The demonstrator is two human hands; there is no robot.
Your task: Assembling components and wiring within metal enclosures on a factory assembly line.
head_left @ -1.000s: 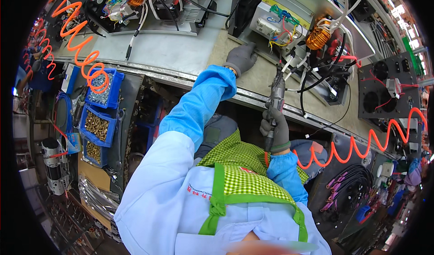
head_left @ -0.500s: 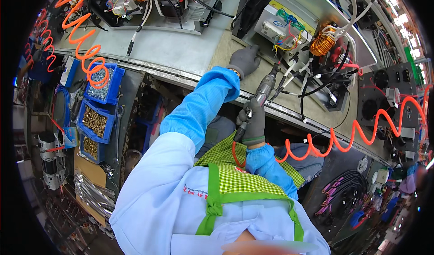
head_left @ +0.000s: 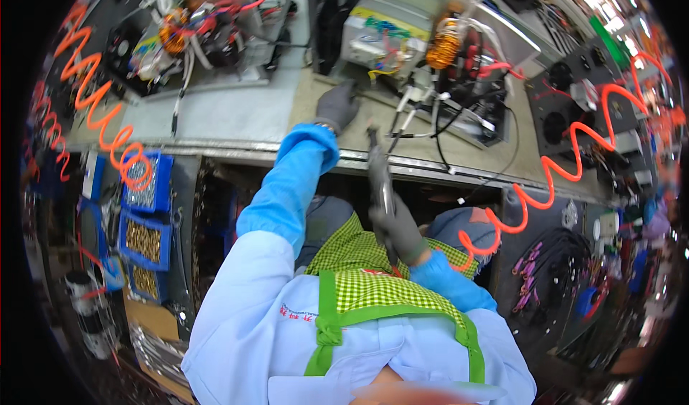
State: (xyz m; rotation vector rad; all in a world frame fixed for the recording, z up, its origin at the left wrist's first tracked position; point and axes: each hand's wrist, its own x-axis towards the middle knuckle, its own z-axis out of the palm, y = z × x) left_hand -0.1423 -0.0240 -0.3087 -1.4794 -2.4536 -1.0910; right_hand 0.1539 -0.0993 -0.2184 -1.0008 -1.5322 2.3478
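My right hand (head_left: 399,227) sits close against my apron, just short of the workbench edge (head_left: 237,149), fingers wrapped around a grey powered screwdriver (head_left: 379,177) whose tip points up over the bench. An orange coiled hose (head_left: 535,190) hangs beside it. My left arm stretches forward across the edge; the left hand (head_left: 336,106), gloved, lies palm down on the bench surface, seemingly pressing something small beside the grey unit (head_left: 384,35).
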